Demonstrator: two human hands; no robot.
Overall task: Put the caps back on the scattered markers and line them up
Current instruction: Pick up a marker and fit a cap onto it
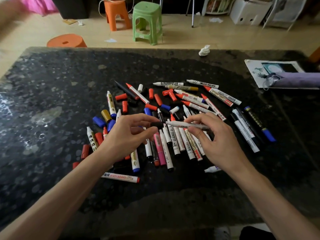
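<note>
One cap in left hand, marker in right hand

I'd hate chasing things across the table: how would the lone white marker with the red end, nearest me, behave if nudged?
The white cylindrical plastic marker with the red end looks round and smooth, so a sideways nudge on the polished dark stone table would probably roll it. It seems rigid and likely light.

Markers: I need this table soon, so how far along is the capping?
Early. A short row at right looks capped and aligned. The left hand pinches a black cap just off the tip of the marker the right hand holds. The pile and loose caps remain.
</note>
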